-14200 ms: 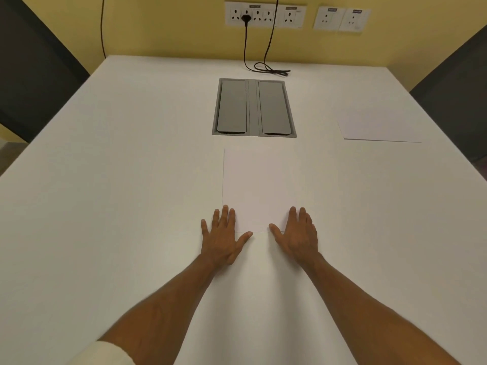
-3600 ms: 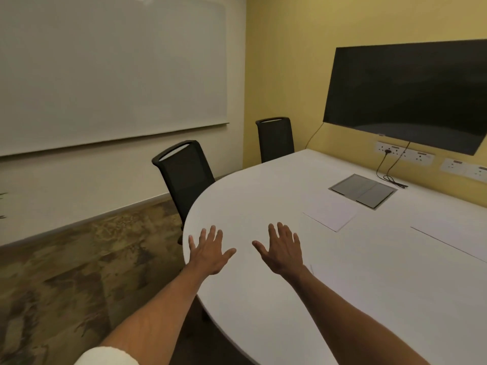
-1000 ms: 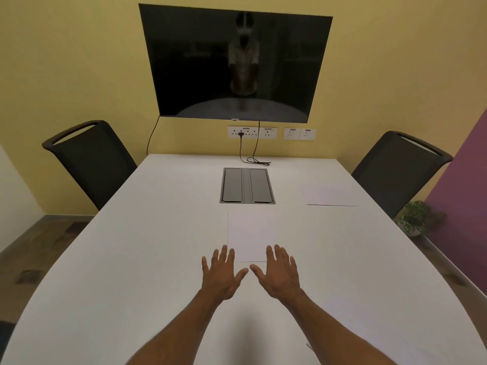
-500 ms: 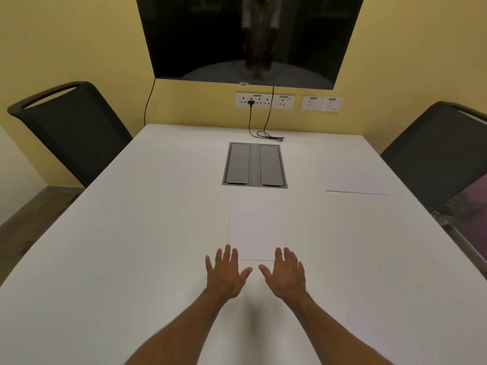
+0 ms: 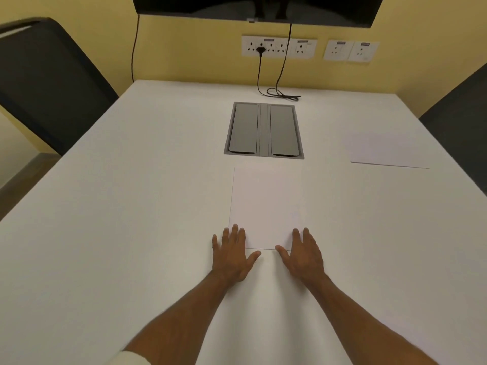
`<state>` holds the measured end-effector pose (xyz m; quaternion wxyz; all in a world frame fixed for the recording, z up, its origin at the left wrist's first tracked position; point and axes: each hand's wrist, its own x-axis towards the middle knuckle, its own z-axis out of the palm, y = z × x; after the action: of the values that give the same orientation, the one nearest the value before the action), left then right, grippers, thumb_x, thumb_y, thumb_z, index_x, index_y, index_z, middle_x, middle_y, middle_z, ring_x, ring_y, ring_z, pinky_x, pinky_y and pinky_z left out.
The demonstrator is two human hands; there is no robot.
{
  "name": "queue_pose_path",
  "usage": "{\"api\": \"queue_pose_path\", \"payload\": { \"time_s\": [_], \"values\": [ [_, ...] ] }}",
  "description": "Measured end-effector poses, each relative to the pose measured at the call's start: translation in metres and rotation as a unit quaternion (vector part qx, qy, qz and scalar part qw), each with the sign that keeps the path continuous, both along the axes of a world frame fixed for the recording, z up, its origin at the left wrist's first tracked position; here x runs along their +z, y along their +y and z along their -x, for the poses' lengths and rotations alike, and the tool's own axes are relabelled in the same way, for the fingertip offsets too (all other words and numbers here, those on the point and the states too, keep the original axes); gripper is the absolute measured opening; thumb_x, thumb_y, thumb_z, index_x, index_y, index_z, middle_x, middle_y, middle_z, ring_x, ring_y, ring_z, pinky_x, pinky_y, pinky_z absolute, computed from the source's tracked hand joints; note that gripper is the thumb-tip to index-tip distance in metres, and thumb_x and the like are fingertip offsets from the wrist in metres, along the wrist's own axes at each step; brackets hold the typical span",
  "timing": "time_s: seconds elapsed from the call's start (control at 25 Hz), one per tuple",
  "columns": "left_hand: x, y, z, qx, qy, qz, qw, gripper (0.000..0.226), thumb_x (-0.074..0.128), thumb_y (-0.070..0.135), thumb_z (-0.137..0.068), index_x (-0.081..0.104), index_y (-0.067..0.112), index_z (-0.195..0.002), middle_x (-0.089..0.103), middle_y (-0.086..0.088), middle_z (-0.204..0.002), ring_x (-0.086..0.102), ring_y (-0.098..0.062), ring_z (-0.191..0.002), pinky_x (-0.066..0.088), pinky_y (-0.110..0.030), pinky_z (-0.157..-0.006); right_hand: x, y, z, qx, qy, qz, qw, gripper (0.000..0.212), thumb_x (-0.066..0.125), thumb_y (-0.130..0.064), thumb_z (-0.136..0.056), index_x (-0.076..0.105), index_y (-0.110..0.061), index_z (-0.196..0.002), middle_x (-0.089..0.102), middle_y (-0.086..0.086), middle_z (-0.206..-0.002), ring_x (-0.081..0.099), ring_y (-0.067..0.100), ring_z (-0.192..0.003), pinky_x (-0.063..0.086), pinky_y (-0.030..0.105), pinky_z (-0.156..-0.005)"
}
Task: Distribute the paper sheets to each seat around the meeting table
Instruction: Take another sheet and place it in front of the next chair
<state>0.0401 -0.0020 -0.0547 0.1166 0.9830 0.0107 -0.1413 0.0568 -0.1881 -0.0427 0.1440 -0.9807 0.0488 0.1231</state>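
Observation:
A white paper sheet [image 5: 264, 206] lies flat in the middle of the white meeting table [image 5: 118, 206], just below the grey cable box. My left hand [image 5: 232, 254] rests flat and open at the sheet's near left corner, fingertips on its edge. At the near right corner my right hand [image 5: 303, 255] is flat and open too, fingertips over the paper. A second white sheet [image 5: 382, 150] lies at the right, in front of the right chair. Neither hand holds anything.
A grey cable box [image 5: 264, 130] is sunk into the table's middle. A black cable [image 5: 279, 92] coils at the far edge below the wall sockets [image 5: 278, 46]. Black chairs stand at the left [image 5: 44, 85] and right [image 5: 458, 119]. A dark screen [image 5: 253, 6] hangs above.
My view has tilted down and moved closer to the table. Both hands have slid forward onto the near corners of the middle sheet and spread a little apart.

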Motion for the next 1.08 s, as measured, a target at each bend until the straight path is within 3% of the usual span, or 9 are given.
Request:
{"api": "queue_pose_path", "payload": {
  "time_s": [0.2, 0.44, 0.6, 0.68, 0.76, 0.84, 0.96, 1.08],
  "values": [
    [-0.025, 0.003, 0.006, -0.005, -0.019, 0.016, 1.0, 0.09, 0.021, 0.074, -0.084, -0.006, 0.021, -0.152, -0.015, 0.0, -0.16, -0.014, -0.024, -0.148, -0.007, -0.05, -0.118, -0.006, 0.006, -0.004, -0.01, -0.014, 0.004, 1.0, 0.075, 0.04, -0.056, -0.093, 0.019, -0.013, -0.15, 0.018, 0.018, -0.156, 0.018, 0.033, -0.144, 0.024, 0.045, -0.114],
    [-0.03, 0.001, 0.006, -0.007, -0.03, -0.005, 1.0, 0.091, 0.019, 0.075, -0.083, -0.009, 0.021, -0.151, -0.017, -0.002, -0.16, -0.014, -0.026, -0.148, -0.007, -0.051, -0.117, -0.01, 0.004, 0.0, 0.007, -0.013, 0.002, 1.0, 0.069, 0.033, -0.052, -0.097, 0.013, -0.018, -0.153, 0.012, 0.019, -0.159, 0.016, 0.033, -0.147, 0.023, 0.044, -0.117],
    [-0.031, 0.0, 0.006, -0.004, -0.03, -0.007, 1.0, 0.09, 0.019, 0.074, -0.084, -0.009, 0.021, -0.151, -0.017, -0.002, -0.16, -0.015, -0.026, -0.148, -0.007, -0.05, -0.117, -0.004, -0.001, -0.001, 0.027, -0.103, 0.012, 0.994, 0.056, 0.039, -0.041, -0.098, 0.029, -0.017, -0.148, 0.032, 0.012, -0.153, 0.033, 0.026, -0.139, 0.036, 0.038, -0.107],
    [-0.031, 0.0, 0.007, -0.002, -0.032, -0.004, 0.999, 0.089, 0.02, 0.074, -0.085, -0.009, 0.021, -0.151, -0.017, -0.001, -0.16, -0.015, -0.026, -0.148, -0.006, -0.05, -0.117, 0.001, -0.001, -0.005, -0.003, -0.129, -0.044, 0.991, 0.054, 0.044, -0.031, -0.098, 0.03, -0.013, -0.147, 0.039, 0.01, -0.147, 0.039, 0.027, -0.133, 0.037, 0.037, -0.103],
    [-0.031, 0.0, 0.009, 0.001, -0.041, 0.006, 0.999, 0.088, 0.021, 0.073, -0.086, -0.007, 0.022, -0.151, -0.016, 0.0, -0.16, -0.014, -0.025, -0.148, -0.006, -0.049, -0.118, 0.006, 0.0, -0.014, -0.136, -0.106, -0.165, 0.971, 0.053, 0.053, -0.019, -0.095, 0.033, -0.006, -0.142, 0.046, 0.016, -0.139, 0.048, 0.031, -0.124, 0.041, 0.036, -0.099],
    [-0.031, 0.001, 0.013, -0.002, -0.053, 0.011, 0.999, 0.085, 0.021, 0.071, -0.087, -0.006, 0.022, -0.152, -0.015, 0.001, -0.16, -0.014, -0.023, -0.148, -0.008, -0.047, -0.118, 0.009, -0.002, -0.022, -0.249, -0.071, -0.247, 0.934, 0.04, 0.059, -0.011, -0.09, 0.047, 0.0, -0.127, 0.057, 0.02, -0.123, 0.055, 0.031, -0.106, 0.044, 0.031, -0.084],
    [-0.03, 0.008, 0.02, -0.016, -0.061, 0.02, 0.998, 0.081, 0.019, 0.069, -0.089, -0.004, 0.024, -0.152, -0.013, 0.002, -0.161, -0.014, -0.02, -0.148, -0.008, -0.043, -0.119, 0.009, -0.007, -0.025, -0.29, -0.06, -0.318, 0.901, 0.028, 0.063, -0.005, -0.084, 0.062, 0.001, -0.111, 0.066, 0.018, -0.106, 0.058, 0.03, -0.092, 0.049, 0.031, -0.075],
    [-0.019, 0.011, 0.023, 0.017, -0.066, 0.087, 0.994, 0.076, 0.024, 0.067, -0.09, 0.011, 0.024, -0.152, -0.004, 0.004, -0.162, -0.005, -0.016, -0.149, 0.0, -0.036, -0.121, 0.008, -0.011, -0.021, -0.338, -0.04, -0.434, 0.835, 0.029, 0.07, -0.002, -0.08, 0.066, -0.003, -0.109, 0.066, 0.016, -0.099, 0.062, 0.028, -0.085, 0.055, 0.035, -0.071]
  ]
}}
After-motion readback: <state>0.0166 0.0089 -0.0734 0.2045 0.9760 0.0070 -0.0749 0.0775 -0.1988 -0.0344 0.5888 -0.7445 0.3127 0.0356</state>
